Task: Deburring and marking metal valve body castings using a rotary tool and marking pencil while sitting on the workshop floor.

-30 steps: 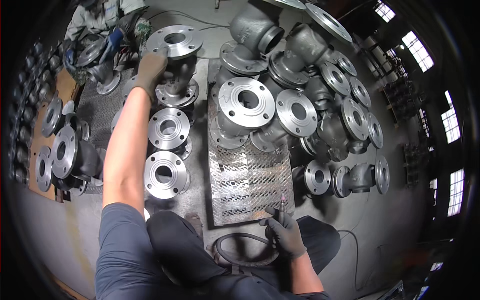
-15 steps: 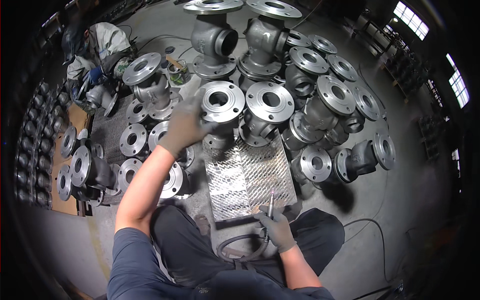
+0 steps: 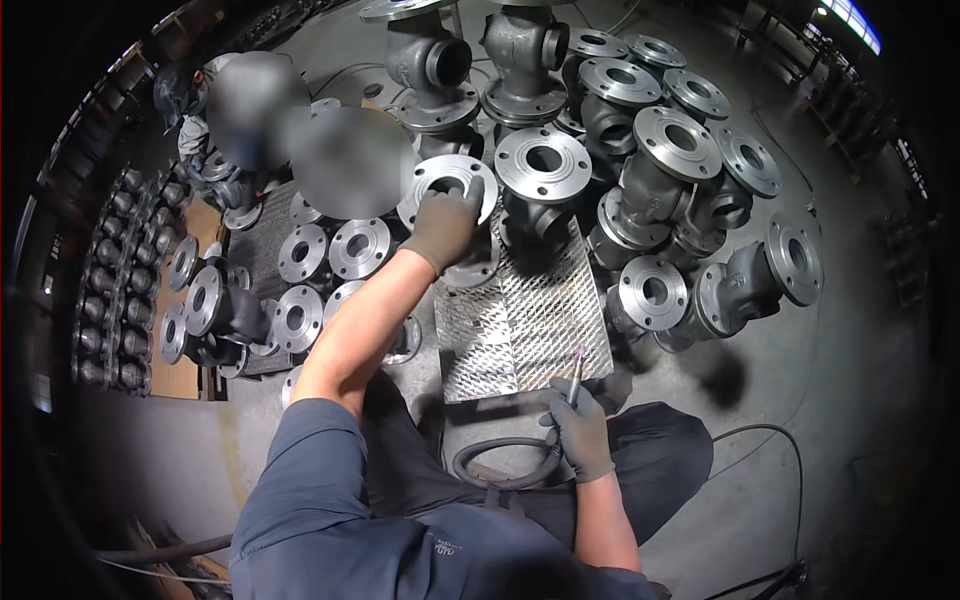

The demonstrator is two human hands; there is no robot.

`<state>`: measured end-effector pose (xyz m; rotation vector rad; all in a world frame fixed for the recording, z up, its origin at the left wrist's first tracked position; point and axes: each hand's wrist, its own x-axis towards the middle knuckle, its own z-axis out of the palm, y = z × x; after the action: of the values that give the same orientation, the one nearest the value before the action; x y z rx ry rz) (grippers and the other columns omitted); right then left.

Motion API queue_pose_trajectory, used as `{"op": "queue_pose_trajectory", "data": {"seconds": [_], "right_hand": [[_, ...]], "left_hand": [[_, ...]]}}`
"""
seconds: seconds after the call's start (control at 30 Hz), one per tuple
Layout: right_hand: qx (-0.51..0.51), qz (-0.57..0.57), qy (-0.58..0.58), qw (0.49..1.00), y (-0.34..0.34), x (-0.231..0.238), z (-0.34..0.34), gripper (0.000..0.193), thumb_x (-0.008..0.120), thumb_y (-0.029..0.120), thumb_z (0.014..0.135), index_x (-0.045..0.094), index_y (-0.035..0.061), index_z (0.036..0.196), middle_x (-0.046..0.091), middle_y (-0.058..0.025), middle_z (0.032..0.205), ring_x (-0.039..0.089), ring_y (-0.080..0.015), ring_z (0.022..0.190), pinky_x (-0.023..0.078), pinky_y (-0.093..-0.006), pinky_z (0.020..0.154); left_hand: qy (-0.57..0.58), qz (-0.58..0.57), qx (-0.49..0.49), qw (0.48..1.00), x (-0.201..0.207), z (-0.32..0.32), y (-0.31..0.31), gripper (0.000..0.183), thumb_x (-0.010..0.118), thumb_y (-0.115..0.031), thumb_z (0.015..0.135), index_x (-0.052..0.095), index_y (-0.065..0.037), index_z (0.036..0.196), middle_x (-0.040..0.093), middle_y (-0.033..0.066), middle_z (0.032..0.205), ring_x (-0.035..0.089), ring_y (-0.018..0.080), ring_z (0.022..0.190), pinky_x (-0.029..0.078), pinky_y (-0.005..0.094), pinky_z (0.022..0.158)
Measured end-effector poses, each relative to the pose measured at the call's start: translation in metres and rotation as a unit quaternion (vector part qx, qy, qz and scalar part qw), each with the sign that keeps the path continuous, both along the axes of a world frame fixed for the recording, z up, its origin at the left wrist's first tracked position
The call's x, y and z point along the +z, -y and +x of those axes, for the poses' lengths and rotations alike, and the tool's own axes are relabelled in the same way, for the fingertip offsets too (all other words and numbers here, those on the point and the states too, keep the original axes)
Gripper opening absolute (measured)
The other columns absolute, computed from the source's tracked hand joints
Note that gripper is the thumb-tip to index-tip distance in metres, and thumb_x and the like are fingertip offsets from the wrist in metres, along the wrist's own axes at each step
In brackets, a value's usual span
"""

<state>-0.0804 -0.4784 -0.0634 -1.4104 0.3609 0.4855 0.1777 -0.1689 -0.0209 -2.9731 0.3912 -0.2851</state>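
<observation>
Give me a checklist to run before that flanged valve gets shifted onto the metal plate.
1. Left hand has hold of the valve: ok, gloved fingers lie over the rim of its round flange.
2. Grip firm enough to lift: cannot tell, only the top of the hand shows.
3. Right hand out of the way: ok, it rests near the lap holding a thin tool.
4. Landing spot on the metal plate: ok, its near part is bare.
5. Hose off the plate: ok, it loops by the knees.
6. Neighbouring valve gives room: not ok, it stands tight against the right side.
</observation>
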Motion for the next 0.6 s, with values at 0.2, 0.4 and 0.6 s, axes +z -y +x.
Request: {"op": "queue_pose_trajectory", "data": {"seconds": [0.2, 0.4, 0.6], "right_hand": [[-0.028, 0.043, -0.019, 0.999, 0.008, 0.005, -0.001, 0.05, 0.064, 0.016, 0.109, 0.058, -0.0084, 0.152, 0.079, -0.015, 0.104, 0.071, -0.0139, 0.074, 0.057, -0.0288, 0.053], [-0.062, 0.073, 0.018, 0.995, 0.012, 0.006, -0.004, 0.056, 0.061, 0.024, 0.115, 0.05, 0.0026, 0.166, 0.077, -0.0162, 0.107, 0.068, -0.0145, 0.071, 0.063, -0.0332, 0.057], [-0.084, 0.056, 0.036, 0.994, 0.019, 0.011, -0.001, 0.056, 0.062, 0.023, 0.111, 0.053, -0.0003, 0.161, 0.078, -0.0133, 0.105, 0.066, -0.0123, 0.068, 0.058, -0.0311, 0.052]], "left_hand": [[-0.039, -0.044, -0.102, 0.993, 0.023, -0.134, 0.054, 0.084, 0.078, -0.009, 0.083, 0.048, 0.001, 0.161, 0.073, 0.0202, 0.105, 0.074, 0.0392, 0.091, 0.056, 0.0498, 0.086], [0.001, -0.106, -0.145, 0.984, 0.023, -0.198, 0.083, 0.064, 0.071, -0.012, 0.095, 0.056, -0.003, 0.156, 0.069, 0.0125, 0.095, 0.07, 0.0322, 0.09, 0.053, 0.0463, 0.089], [-0.075, -0.143, -0.113, 0.98, 0.023, -0.197, 0.074, 0.118, 0.093, -0.021, 0.072, 0.033, 0.003, 0.171, 0.071, 0.0173, 0.107, 0.07, 0.0403, 0.105, 0.052, 0.0514, 0.1]]}}
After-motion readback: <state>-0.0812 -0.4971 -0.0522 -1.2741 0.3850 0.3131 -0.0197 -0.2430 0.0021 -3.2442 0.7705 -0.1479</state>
